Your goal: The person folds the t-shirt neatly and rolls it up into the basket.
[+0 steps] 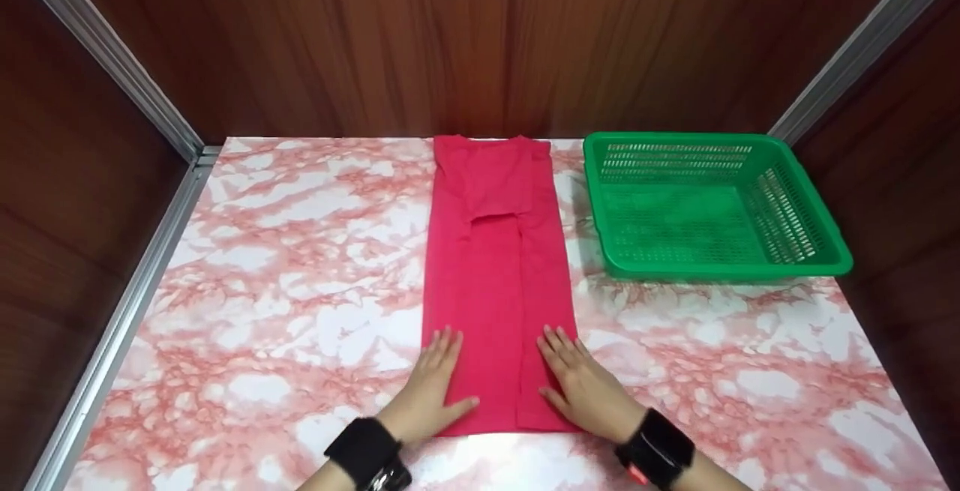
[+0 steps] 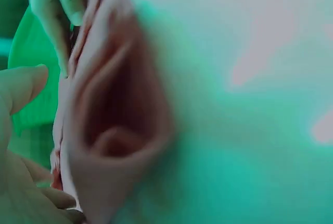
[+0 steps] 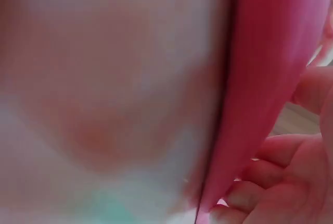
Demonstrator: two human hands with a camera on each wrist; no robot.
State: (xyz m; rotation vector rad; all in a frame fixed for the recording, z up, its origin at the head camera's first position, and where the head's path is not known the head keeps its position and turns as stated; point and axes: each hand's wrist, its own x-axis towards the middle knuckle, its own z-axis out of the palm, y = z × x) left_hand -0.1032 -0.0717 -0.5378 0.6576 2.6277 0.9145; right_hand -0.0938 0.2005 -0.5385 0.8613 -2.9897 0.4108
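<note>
A pinkish-red T-shirt (image 1: 487, 288) lies folded into a long strip, with one sleeve flap (image 1: 499, 180) turned over near its far end. My left hand (image 1: 431, 390) rests on the strip's near left side, fingers extended and thumb spread inward. On the near right side, my right hand (image 1: 589, 390) lies flat with its fingers pointing away. The left wrist view shows the cloth's near edge as a loose, gaping fold (image 2: 119, 177). In the right wrist view, the fingers (image 3: 276, 174) touch the shirt's side (image 3: 265, 78).
A green plastic basket (image 1: 600, 244) with slotted sides stands at the back right, beside the shirt. The tabletop (image 1: 300, 266) has a red-and-white marbled pattern. Dark wood panels (image 1: 375, 41) with metal edge rails (image 1: 112, 341) enclose the back and sides.
</note>
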